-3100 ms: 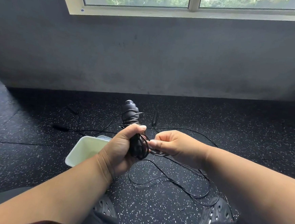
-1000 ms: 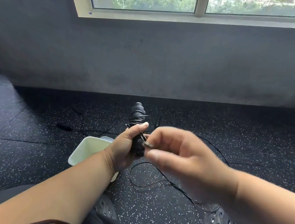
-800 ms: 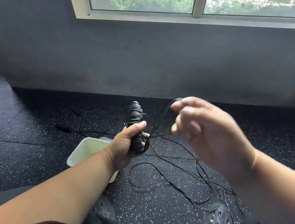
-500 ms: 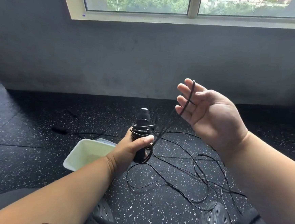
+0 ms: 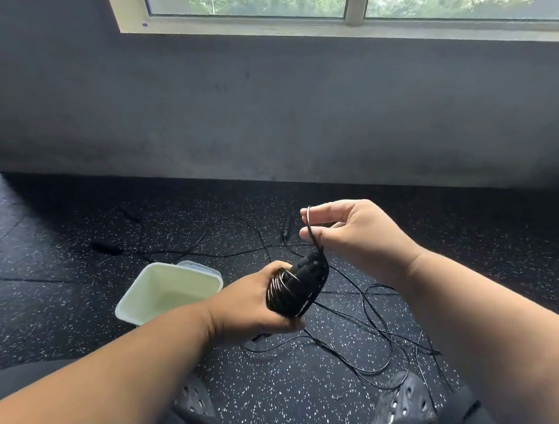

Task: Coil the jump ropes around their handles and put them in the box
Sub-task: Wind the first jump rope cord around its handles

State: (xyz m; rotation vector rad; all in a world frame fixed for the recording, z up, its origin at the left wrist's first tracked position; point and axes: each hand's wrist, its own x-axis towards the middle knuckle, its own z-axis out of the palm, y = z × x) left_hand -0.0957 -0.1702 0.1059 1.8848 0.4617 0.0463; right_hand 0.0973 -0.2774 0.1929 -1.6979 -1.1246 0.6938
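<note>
We cannot see the lower end of the handles inside our left hand; our forearms and black shoes run off the bottom edge.

Left hand curls tight around the handle; right hand hovers just above that handle, fingers pinching a cord loop.
</note>
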